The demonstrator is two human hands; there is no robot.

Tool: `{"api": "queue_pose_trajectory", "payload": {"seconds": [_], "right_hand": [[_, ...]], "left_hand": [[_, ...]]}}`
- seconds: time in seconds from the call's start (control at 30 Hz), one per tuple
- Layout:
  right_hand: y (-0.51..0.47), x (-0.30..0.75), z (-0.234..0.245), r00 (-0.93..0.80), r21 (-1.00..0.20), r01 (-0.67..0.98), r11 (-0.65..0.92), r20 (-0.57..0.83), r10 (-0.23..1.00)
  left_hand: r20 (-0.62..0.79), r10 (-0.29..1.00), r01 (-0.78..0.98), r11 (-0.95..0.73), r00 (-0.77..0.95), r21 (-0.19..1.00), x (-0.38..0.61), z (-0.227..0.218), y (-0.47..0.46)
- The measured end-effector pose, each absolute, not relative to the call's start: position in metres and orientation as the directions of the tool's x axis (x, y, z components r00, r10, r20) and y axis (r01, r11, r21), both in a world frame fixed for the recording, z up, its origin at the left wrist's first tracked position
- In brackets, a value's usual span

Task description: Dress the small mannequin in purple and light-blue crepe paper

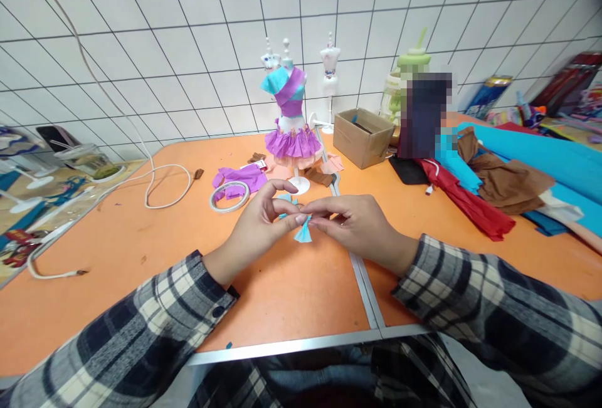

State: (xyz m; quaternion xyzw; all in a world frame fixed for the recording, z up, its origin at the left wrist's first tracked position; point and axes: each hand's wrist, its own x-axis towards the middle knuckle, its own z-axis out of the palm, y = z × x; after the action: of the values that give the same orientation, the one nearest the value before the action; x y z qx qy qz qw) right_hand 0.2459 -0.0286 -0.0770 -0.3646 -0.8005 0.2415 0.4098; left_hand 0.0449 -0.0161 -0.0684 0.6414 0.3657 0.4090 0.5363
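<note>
Between the fingertips of both hands is a small piece of light-blue crepe paper (pixel 303 233), gathered at its top and fanned out below. My left hand (pixel 266 214) pinches it from the left, and my right hand (pixel 355 223) pinches it from the right. Their fingertips meet over the orange table (pixel 291 295). Just behind them stands a small dress form (pixel 290 107) wearing a blue and purple wrapped top and a ruffled purple skirt. A roll of tape (pixel 229 197) lies left of my hands, partly over purple paper (pixel 249 176).
A cardboard box (pixel 364 138) stands at the back, near a white mannequin (pixel 330 69) and a green drinking bottle (pixel 414 63). Red paper (pixel 470 201) and brown paper (pixel 498 176) lie at right. A white cable (pixel 153 176) curls across the left side.
</note>
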Motion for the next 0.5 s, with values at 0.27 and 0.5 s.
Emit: {"api": "queue_pose_trajectory", "payload": {"seconds": [0.27,0.5], "right_hand": [[-0.0317,0.2433,-0.0743,-0.388,-0.773,0.345,0.533,0.399,0.831],[-0.0356,0.2423,-0.0675,-0.391,-0.806,0.3,0.51,0.384,0.836]], "left_hand": [[0.079,0.867,-0.016,-0.081,0.492,0.997,0.043,-0.0682,-0.0147],[0.083,0.863,-0.037,-0.074,0.499,0.997,0.0432,-0.0704,-0.0154]]}}
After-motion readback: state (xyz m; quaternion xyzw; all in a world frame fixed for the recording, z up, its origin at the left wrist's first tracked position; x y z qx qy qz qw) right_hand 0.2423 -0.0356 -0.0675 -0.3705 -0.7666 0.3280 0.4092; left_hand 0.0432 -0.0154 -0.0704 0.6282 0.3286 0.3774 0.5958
